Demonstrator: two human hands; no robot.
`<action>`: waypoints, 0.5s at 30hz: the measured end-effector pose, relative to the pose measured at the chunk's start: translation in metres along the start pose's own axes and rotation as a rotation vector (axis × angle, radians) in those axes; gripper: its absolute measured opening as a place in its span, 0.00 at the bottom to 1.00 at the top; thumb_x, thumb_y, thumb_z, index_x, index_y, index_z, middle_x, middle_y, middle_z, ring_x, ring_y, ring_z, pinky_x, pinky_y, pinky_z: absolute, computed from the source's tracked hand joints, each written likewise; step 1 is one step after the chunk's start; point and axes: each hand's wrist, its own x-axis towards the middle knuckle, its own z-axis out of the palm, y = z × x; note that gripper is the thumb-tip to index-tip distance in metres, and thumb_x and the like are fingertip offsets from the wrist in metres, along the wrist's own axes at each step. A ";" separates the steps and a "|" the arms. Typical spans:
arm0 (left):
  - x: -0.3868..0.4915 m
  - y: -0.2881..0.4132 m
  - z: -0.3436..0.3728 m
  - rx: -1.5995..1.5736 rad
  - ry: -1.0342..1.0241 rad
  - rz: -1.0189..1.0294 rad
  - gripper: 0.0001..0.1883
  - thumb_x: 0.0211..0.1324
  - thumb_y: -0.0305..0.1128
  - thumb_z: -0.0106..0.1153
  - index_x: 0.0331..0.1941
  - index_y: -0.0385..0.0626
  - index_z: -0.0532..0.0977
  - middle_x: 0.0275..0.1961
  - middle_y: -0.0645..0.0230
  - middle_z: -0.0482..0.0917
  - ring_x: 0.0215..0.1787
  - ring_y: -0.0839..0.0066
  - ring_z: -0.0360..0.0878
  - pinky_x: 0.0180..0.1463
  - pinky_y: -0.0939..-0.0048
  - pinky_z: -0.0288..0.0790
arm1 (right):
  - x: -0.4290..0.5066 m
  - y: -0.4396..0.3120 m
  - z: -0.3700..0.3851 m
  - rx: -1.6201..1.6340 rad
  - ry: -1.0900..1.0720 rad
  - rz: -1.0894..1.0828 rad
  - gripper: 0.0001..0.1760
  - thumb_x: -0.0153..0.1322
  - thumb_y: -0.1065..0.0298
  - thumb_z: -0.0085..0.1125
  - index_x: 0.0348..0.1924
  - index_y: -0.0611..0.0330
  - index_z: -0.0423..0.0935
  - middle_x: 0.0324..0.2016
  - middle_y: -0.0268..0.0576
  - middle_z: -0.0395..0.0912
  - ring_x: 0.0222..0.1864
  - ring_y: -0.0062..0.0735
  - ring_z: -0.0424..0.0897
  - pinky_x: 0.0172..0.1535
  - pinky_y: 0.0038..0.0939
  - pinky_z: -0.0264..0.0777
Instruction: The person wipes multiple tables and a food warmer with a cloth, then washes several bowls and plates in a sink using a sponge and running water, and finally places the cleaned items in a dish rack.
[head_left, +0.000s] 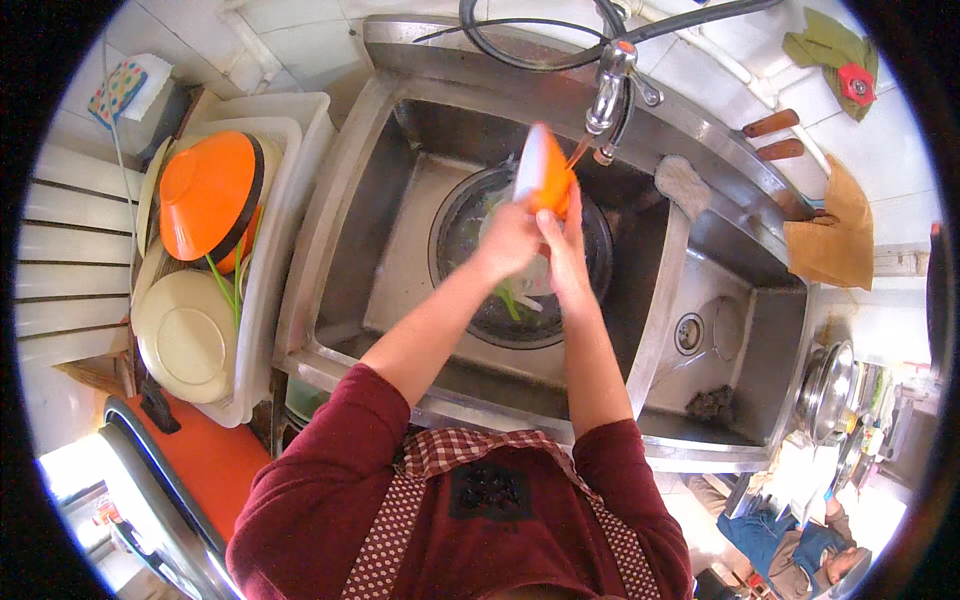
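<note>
My right hand (564, 244) grips the lower side of an orange bowl with a white inside (556, 176), tilted on its side under the metal faucet (602, 97). Water runs onto its orange outer face. My left hand (510, 238) is at the bowl's white side; blur hides whether its fingers grip the rim. Beneath both hands, a round dark basin (480, 319) stands in the large steel sink compartment (397, 255), with water and green and white vegetable pieces in it.
Left of the sink, a white plastic rack (289, 195) holds an orange bowl (202, 191) and a cream plate (187, 335). A pale sponge (682, 186) lies on the divider; a dark scourer (711, 405) sits in the small compartment. Another person (802, 547) is at lower right.
</note>
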 end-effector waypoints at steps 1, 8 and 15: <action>-0.005 0.016 0.012 0.398 -0.130 0.206 0.13 0.51 0.29 0.48 0.41 0.39 0.70 0.43 0.45 0.73 0.44 0.49 0.71 0.46 0.59 0.66 | 0.007 -0.009 -0.001 0.136 0.082 0.055 0.42 0.60 0.58 0.58 0.61 0.65 0.49 0.53 0.52 0.60 0.56 0.40 0.62 0.56 0.35 0.57; 0.000 0.029 -0.040 1.334 -0.368 0.279 0.25 0.61 0.48 0.33 0.55 0.46 0.64 0.63 0.64 0.59 0.67 0.64 0.48 0.66 0.47 0.35 | -0.013 0.004 -0.039 0.739 0.309 0.268 0.31 0.59 0.64 0.48 0.54 0.65 0.58 0.47 0.47 0.67 0.50 0.44 0.68 0.54 0.43 0.59; -0.018 0.010 -0.011 1.187 -0.087 0.268 0.26 0.58 0.47 0.40 0.58 0.48 0.59 0.66 0.57 0.49 0.68 0.62 0.45 0.63 0.41 0.40 | -0.010 -0.008 -0.036 0.645 0.414 0.176 0.33 0.57 0.66 0.45 0.56 0.63 0.56 0.48 0.45 0.66 0.53 0.44 0.66 0.54 0.41 0.60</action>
